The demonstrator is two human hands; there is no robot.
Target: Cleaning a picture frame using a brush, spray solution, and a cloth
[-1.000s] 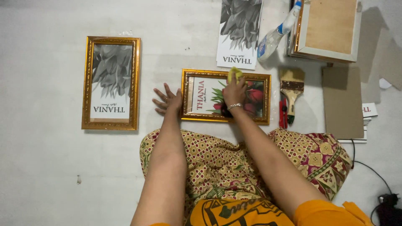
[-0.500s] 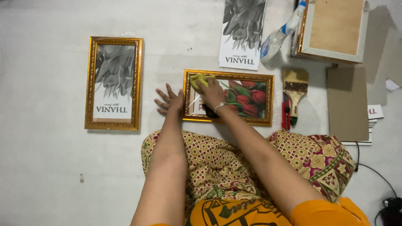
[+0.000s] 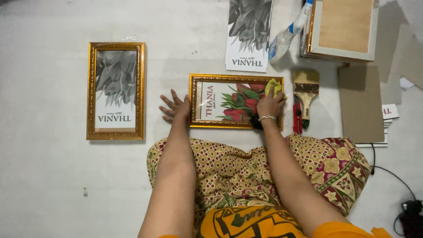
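Note:
A small gold frame (image 3: 236,124) holding a print of red flowers lies flat on the white floor in front of my knees. My right hand (image 3: 269,107) presses a yellow cloth (image 3: 272,86) onto the glass at the frame's right end. My left hand (image 3: 175,107) lies flat on the floor with fingers spread, its edge against the frame's left side.
A larger gold frame (image 3: 116,91) with a grey leaf print lies to the left. Beyond are loose grey prints (image 3: 248,35), a spray bottle (image 3: 288,34), a white frame face down (image 3: 343,29), a paintbrush (image 3: 306,90), red pliers (image 3: 297,117), a brown board (image 3: 360,103) and a black cable (image 3: 396,180).
My right hand slid the yellow cloth across the glass to the left, then back to the frame's right end. The left hand stayed put.

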